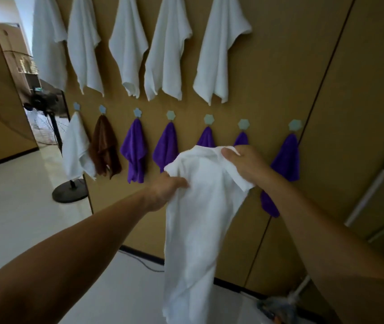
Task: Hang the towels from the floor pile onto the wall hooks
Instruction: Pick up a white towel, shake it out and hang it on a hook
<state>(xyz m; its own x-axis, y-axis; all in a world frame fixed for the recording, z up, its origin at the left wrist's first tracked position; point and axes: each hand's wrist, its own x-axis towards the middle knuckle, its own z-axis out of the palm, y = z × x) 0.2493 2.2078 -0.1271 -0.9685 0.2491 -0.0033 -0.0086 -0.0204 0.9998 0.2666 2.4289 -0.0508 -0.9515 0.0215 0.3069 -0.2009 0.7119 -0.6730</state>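
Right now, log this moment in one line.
left hand: grips towel | right hand: grips towel | lower hooks: full

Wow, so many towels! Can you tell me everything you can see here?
big white towels: five, white, top row on the wall
hooks: seven, pale blue-green, lower row
small white towel: one, white, leftmost hook
brown towel: one, brown, second hook
purple towels: five, purple, remaining hooks; two partly hidden
fan: one, black, on the floor, left
mop: at least one, white-grey, leaning at right
held towel: one, white, in front of the wall
left grip: one, holds the held towel's left edge
right grip: one, holds its top right
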